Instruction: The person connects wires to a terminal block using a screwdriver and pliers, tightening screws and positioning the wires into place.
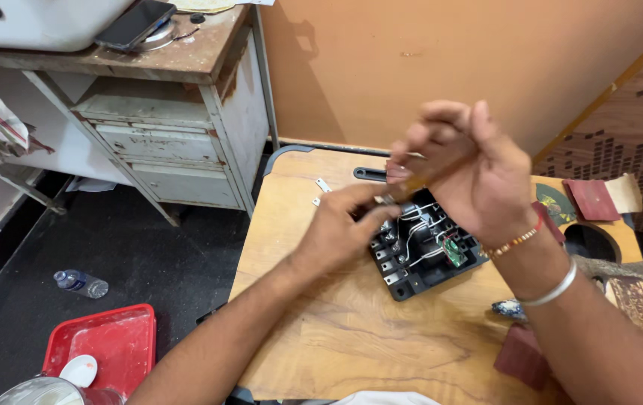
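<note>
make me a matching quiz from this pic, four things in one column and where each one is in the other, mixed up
Things:
1. phone
2. bottle
3. red tray
4. black switch board

Places:
A. lying on the dark floor, beside the tray
B. on the wooden table, under the hands
C. on top of the worn drawer cabinet
D. on the floor at the lower left, with a white spoon in it

Pairs: 1-C, 2-A, 3-D, 4-B

a dark plastic switch housing (422,251) lies open side up on the wooden table, white wires and a small green circuit board (454,251) inside; a wooden-handled screwdriver (419,180) slants above it.
</note>
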